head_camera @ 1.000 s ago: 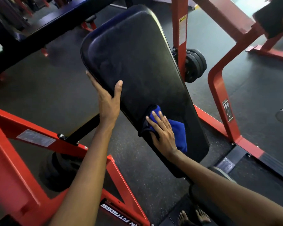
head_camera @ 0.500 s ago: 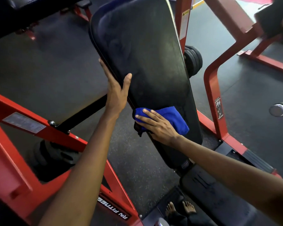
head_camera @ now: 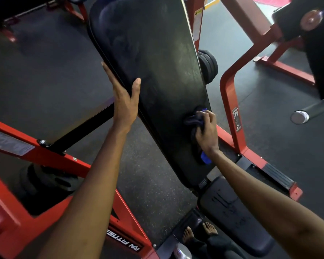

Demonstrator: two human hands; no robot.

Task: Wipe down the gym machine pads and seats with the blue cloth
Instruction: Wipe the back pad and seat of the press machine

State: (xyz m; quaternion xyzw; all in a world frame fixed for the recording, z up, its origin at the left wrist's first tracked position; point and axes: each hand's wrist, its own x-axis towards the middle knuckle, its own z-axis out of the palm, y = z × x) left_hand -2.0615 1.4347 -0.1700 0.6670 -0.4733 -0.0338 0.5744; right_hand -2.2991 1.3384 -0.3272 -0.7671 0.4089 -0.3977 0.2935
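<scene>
Step in hand: wiping the back pad point(head_camera: 153, 75) of the gym machine; my reading is that its lower part is being worked.
Blue cloth point(head_camera: 195, 119): bunched up and pressed to the lower right of the back pad's face; a bright corner sticks out under the wrist.
Right hand point(head_camera: 207, 131): fingers curled round the cloth, grasping it against the pad near its right edge.
Left hand point(head_camera: 123, 101): released and flat, fingers straight along the back pad's left edge, thumb laid on its face, bracing the pad.
Seat pad point(head_camera: 232, 212): just below the back pad's lower end; no cloth on it, so it likely awaits wiping.
Next move: probably firm strokes across the pad to its bottom edge, then down onto the seat, with the cloth spread wider to cover more.
Frame writing point(head_camera: 123, 240): white letters, upside down, below and left of the back pad, read "RN FITNE"; the rest is hidden.
Warning label point(head_camera: 197, 21): on the red post right of the pad's top; text too small.
Sticker point(head_camera: 236, 118): right of the cloth; pictograms, unreadable.
</scene>
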